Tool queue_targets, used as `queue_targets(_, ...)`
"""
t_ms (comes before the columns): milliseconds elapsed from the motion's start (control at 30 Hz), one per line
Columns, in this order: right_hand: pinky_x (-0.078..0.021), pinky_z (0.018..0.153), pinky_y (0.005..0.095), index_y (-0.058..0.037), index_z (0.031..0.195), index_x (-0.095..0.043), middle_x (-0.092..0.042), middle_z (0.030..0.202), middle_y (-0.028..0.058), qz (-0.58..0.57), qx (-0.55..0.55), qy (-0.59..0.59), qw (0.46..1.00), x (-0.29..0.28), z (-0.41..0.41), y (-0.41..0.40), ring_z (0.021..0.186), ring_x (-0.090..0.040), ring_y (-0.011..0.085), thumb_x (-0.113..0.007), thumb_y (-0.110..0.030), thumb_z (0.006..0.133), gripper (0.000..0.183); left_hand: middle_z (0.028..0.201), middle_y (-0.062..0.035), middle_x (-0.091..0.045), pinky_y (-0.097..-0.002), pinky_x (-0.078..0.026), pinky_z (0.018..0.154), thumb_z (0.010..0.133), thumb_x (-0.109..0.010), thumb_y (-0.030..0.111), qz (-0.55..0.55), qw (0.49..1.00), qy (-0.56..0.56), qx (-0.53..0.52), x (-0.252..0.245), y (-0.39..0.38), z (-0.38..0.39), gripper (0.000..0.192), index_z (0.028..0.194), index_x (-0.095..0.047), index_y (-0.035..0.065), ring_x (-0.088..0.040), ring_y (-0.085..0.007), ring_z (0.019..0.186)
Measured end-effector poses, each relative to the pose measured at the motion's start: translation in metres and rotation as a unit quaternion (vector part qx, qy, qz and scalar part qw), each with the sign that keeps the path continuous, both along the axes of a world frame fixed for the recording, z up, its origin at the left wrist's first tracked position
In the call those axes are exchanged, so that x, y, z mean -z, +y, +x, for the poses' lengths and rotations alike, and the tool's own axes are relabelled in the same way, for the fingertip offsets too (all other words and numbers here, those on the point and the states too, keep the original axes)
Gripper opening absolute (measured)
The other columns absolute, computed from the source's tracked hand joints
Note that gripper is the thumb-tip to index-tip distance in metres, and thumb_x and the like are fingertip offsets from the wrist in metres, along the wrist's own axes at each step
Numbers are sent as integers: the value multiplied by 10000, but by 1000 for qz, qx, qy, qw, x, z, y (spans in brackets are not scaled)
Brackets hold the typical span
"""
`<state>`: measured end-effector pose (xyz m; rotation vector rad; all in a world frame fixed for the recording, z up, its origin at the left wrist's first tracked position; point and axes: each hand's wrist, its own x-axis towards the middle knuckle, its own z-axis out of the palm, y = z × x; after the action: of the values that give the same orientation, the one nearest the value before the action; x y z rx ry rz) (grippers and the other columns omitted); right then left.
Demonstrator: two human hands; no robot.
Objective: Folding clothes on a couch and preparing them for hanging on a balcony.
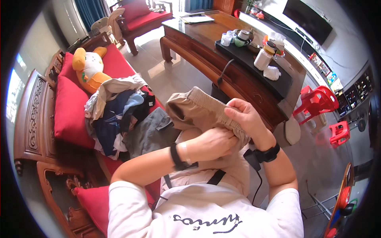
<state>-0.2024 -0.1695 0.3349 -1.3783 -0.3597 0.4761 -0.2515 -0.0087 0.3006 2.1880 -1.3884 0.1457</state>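
Tan trousers or shorts with an elastic waistband (205, 102) are held up in front of me over my lap. My right hand (244, 114) pinches the waistband between thumb and fingers at its right end. Lower down, my left hand (214, 142) reaches across with curled fingers gripping the tan cloth just under the band. Dark grey trousers (153, 132) lie on the seat to the left of the held garment. Beyond them is a heap of mixed clothes, with a navy garment (110, 119) and a beige one (119, 86) on it.
A carved wooden sofa (32, 116) with red cushions (70, 110) and a plush toy (90, 67) runs along the left. Ahead stands a wooden table (190, 38) with a black tray (250, 59) holding cups and a jar. Red plastic stools (318, 99) stand at the right.
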Motion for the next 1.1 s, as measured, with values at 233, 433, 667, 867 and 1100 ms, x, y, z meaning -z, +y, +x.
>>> queue_targets(233,-437,608,220,-32,826,-618,-595,706,16,-219,-81,-283,930,-10,-34,41,672,-537,57,-681,-116,815,105,1025,-140,-605,-339,-463,837,793,-616,211,135,990,20,-27,81,-26,22,342,1084,-577,36,-590,-262,952)
queue_targets(433,-417,577,231,-62,831,-628,-587,675,19,-220,-70,-272,934,5,-40,38,610,-511,86,-691,-168,808,125,999,-152,-612,-332,-456,857,806,-609,216,77,996,31,-18,105,-20,14,320,1082,-596,53,-589,-267,966)
queue_targets(667,-470,678,295,-45,950,-618,-637,781,67,-257,-212,-261,906,32,-43,19,744,-602,144,-639,-225,858,204,922,-164,-629,-341,-460,834,846,-562,238,202,940,234,146,58,36,-30,274,1047,-616,61,-603,-276,917)
queue_targets(867,-475,748,295,-24,1010,-612,-640,869,133,-168,-266,-142,939,51,-45,20,824,-615,204,-515,-231,925,244,782,-76,-658,-240,-487,612,850,-609,111,29,855,514,-62,-30,78,8,150,934,-652,-5,-617,-113,704)
queue_targets(1100,-467,680,352,-16,1045,-598,-617,804,137,-234,-376,-193,876,54,-58,24,766,-604,277,-663,-323,823,384,986,-133,-589,-421,-494,708,692,-666,194,283,935,70,-203,77,107,9,360,1028,-576,105,-617,-344,825)
